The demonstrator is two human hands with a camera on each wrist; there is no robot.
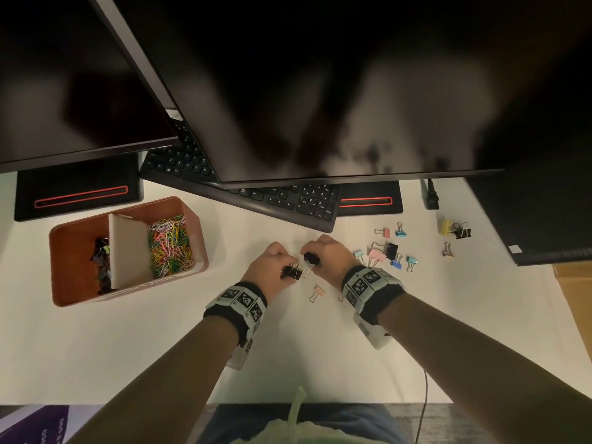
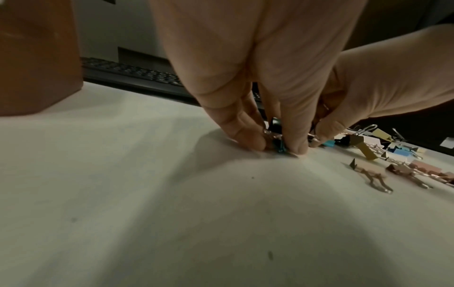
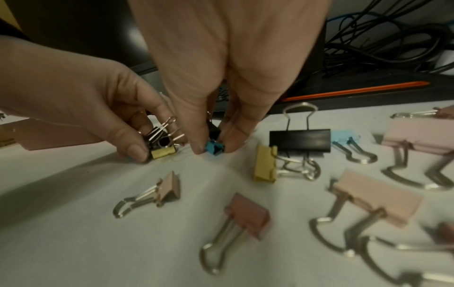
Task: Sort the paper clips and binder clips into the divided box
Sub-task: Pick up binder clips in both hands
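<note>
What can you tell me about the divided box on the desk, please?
The divided box is a reddish-brown rectangular tub with rounded corners, open-topped, left of both hands and touched by neither. A pale tilted divider splits it: dark binder clips left, coloured paper clips right. It sits on the white desk.

your forearms are bare, no sleeves. each wrist carries a black fabric wristband (image 1: 238, 310) wrapped with a pale strip of square black-and-white coded marker tiles (image 1: 243, 299); the right wrist's black band with the same marker tiles (image 1: 368, 288) looks alike. a pale, boxy camera housing (image 1: 373, 331) hangs under the right band, and a similar pale block (image 1: 238, 357) sits beneath the left one. your left hand (image 1: 272, 261) and right hand (image 1: 326, 251) wear no gloves or rings that show.
</note>
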